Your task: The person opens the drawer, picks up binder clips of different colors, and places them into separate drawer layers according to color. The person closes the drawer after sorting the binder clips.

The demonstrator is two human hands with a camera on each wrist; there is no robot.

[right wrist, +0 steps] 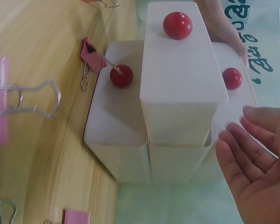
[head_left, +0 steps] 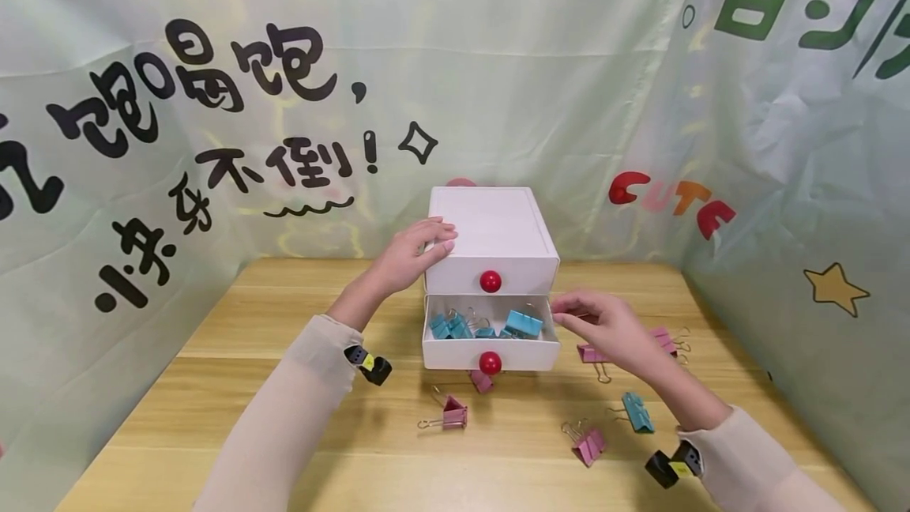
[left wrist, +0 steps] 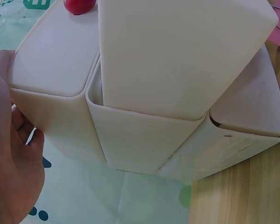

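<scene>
A white desktop drawer box [head_left: 490,220] with red ball knobs stands on the table, its middle drawer [head_left: 455,355] pulled out. Several blue binder clips [head_left: 523,324] lie inside that drawer. My left hand [head_left: 419,247] rests on the left edge of the box's top; the left wrist view shows this hand [left wrist: 11,149] against the upper section. To the right of the pulled-out drawer is my right hand [head_left: 600,326], fingertips close by the drawer's side wall. In the right wrist view the right hand [right wrist: 256,158] has loosely bent fingers and holds nothing.
Pink binder clips [head_left: 588,446] lie scattered on the wooden table [head_left: 284,385] in front and to the right of the box. A blue binder clip [head_left: 638,413] lies below the right hand. A printed cloth backdrop [head_left: 498,117] encloses the back and sides.
</scene>
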